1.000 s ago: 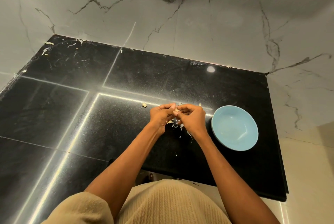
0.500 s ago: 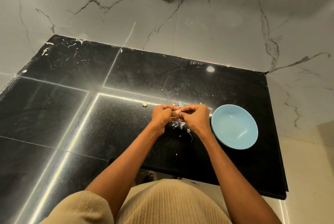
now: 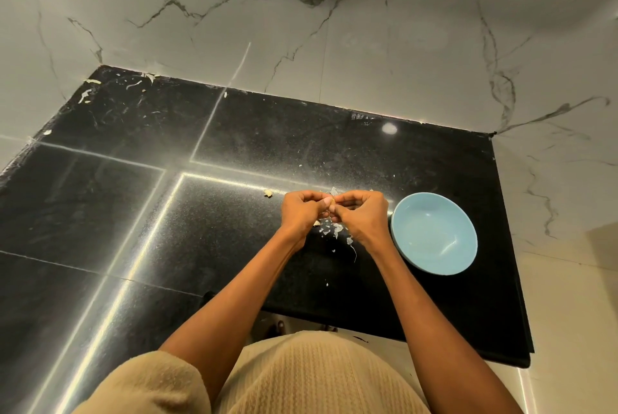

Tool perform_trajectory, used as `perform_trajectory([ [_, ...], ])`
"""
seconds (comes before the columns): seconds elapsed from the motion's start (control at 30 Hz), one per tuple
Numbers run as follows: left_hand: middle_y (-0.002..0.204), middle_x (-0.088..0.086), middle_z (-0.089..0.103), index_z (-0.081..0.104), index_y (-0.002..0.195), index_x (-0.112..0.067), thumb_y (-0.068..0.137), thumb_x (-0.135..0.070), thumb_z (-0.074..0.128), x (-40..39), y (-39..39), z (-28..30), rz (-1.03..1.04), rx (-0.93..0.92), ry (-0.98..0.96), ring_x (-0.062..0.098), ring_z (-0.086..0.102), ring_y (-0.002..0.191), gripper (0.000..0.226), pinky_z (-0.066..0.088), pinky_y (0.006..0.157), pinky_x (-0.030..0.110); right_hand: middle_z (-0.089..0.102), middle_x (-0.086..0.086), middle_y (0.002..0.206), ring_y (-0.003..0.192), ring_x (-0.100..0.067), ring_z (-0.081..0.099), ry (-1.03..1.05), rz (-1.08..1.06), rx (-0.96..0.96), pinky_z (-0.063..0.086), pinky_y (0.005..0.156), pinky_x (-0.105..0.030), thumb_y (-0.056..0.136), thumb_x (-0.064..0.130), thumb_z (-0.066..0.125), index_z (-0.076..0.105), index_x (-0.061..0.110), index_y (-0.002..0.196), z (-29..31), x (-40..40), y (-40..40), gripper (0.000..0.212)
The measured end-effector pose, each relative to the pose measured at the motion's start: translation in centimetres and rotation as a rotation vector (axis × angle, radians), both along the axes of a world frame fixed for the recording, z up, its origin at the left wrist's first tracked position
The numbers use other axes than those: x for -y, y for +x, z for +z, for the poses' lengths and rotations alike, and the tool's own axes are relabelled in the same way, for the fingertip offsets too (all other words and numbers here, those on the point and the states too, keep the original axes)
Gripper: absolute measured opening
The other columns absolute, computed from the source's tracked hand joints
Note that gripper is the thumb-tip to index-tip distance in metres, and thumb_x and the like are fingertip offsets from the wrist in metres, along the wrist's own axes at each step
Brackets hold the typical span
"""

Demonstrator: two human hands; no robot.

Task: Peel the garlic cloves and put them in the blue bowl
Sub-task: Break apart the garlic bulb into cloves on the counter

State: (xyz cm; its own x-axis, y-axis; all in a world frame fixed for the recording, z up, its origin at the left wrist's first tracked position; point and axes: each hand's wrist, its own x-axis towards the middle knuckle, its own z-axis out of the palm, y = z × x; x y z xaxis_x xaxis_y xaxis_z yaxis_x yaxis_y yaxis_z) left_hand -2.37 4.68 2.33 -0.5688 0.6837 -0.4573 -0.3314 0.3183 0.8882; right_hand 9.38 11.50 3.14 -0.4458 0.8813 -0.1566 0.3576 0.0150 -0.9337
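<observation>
**Peeling garlic beside the blue bowl**

My left hand [image 3: 301, 213] and right hand [image 3: 359, 216] meet above the black counter [image 3: 234, 132], fingers curled, pinching a small pale garlic clove [image 3: 332, 202] between them, as half a second ago. Papery skin scraps [image 3: 331, 229] lie beneath. The blue bowl [image 3: 434, 233] sits just right, unmoved. No writing is readable.

head-worn wide-angle view, looking steeply down, close over black counter [image 3: 301, 152], facing wall [image 3: 200, 12]
</observation>
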Motion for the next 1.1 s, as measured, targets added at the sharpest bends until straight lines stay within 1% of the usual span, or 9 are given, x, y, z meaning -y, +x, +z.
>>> perform_trajectory([
  [0.13, 0.082, 0.01, 0.074, 0.073, 0.086, -0.001, 0.091, 0.0, 0.068, -0.2, -0.1, 0.5, -0.033, 0.159, -0.017, 0.019, 0.07, 0.075, 0.008, 0.059, 0.069, 0.025, 0.077, -0.006, 0.076, 0.068, -0.018, 0.076, -0.041, -0.053, -0.063, 0.064, 0.064, -0.03, 0.077, 0.005, 0.087, 0.078, 0.006, 0.085, 0.4, 0.2, 0.4, 0.012],
  [0.2, 0.087, 0.01, 0.073, 0.072, 0.088, 0.001, 0.091, 0.003, 0.066, -0.3, -0.2, 0.7, -0.047, 0.217, -0.019, 0.02, 0.07, 0.078, 0.007, 0.061, 0.073, 0.027, 0.077, -0.006, 0.078, 0.071, -0.02, 0.076, -0.083, -0.057, -0.079, 0.064, 0.065, -0.03, 0.078, 0.005, 0.086, 0.078, 0.005, 0.086, 0.5, 0.2, 0.6, 0.012],
  [0.37, 0.081, 0.007, 0.076, 0.074, 0.083, -0.003, 0.083, 0.01, 0.071, -0.1, -0.2, 0.9, -0.116, 0.235, -0.003, 0.023, 0.071, 0.081, 0.013, 0.059, 0.09, 0.04, 0.076, -0.016, 0.085, 0.076, -0.029, 0.076, -0.338, -0.108, -0.147, 0.063, 0.064, -0.033, 0.078, -0.009, 0.078, 0.075, 0.0, 0.082, 0.6, -0.4, 0.5, 0.01],
  [0.47, 0.082, 0.01, 0.074, 0.073, 0.087, 0.002, 0.08, 0.005, 0.075, 0.1, -0.5, 1.1, -0.144, 0.273, 0.006, 0.022, 0.07, 0.078, 0.009, 0.061, 0.079, 0.032, 0.072, -0.012, 0.071, 0.063, -0.023, 0.071, -0.442, -0.036, -0.177, 0.061, 0.06, -0.03, 0.079, -0.009, 0.071, 0.071, -0.003, 0.082, 1.0, -0.6, 0.7, 0.007],
  [0.57, 0.084, 0.014, 0.073, 0.072, 0.093, 0.007, 0.079, 0.002, 0.076, 0.3, -0.8, 1.3, -0.181, 0.336, 0.022, 0.021, 0.069, 0.075, 0.016, 0.06, 0.07, 0.025, 0.068, -0.008, 0.064, 0.056, -0.017, 0.064, -0.455, 0.039, -0.207, 0.059, 0.055, -0.028, 0.083, -0.009, 0.067, 0.068, -0.002, 0.08, 1.1, -0.8, 1.0, 0.007],
  [0.67, 0.084, 0.014, 0.073, 0.071, 0.095, 0.008, 0.081, 0.003, 0.073, 0.4, -0.8, 1.2, -0.185, 0.372, 0.03, 0.021, 0.069, 0.074, 0.015, 0.06, 0.066, 0.024, 0.066, -0.012, 0.067, 0.057, -0.019, 0.064, -0.447, 0.065, -0.212, 0.059, 0.054, -0.028, 0.085, -0.009, 0.066, 0.069, -0.002, 0.079, 1.0, -1.1, 1.1, 0.009],
  [0.8, 0.08, 0.012, 0.072, 0.07, 0.089, 0.006, 0.084, 0.009, 0.069, 0.4, -0.9, 1.2, -0.17, 0.357, 0.045, 0.018, 0.069, 0.07, 0.005, 0.059, 0.063, 0.023, 0.069, -0.014, 0.07, 0.061, -0.021, 0.067, -0.483, 0.053, -0.256, 0.06, 0.057, -0.027, 0.085, -0.009, 0.069, 0.069, -0.003, 0.083, 0.9, -1.2, 1.3, 0.007],
  [0.97, 0.081, 0.014, 0.072, 0.069, 0.094, 0.008, 0.082, 0.011, 0.071, 0.3, -1.0, 0.9, -0.146, 0.22, 0.041, 0.019, 0.07, 0.067, 0.013, 0.058, 0.062, 0.025, 0.074, -0.016, 0.081, 0.071, -0.023, 0.074, -0.512, 0.029, -0.296, 0.062, 0.065, -0.028, 0.088, -0.008, 0.07, 0.071, -0.006, 0.096, 0.4, -1.2, 1.7, 0.009],
  [1.1, 0.08, 0.013, 0.074, 0.072, 0.087, 0.001, 0.079, 0.009, 0.075, 0.1, -0.8, 0.8, -0.148, 0.124, 0.012, 0.021, 0.07, 0.066, 0.011, 0.059, 0.064, 0.027, 0.075, -0.019, 0.087, 0.074, -0.028, 0.076, -0.45, 0.021, -0.259, 0.064, 0.067, -0.031, 0.084, -0.007, 0.075, 0.073, -0.004, 0.094, 0.5, -1.2, 1.7, 0.011],
])
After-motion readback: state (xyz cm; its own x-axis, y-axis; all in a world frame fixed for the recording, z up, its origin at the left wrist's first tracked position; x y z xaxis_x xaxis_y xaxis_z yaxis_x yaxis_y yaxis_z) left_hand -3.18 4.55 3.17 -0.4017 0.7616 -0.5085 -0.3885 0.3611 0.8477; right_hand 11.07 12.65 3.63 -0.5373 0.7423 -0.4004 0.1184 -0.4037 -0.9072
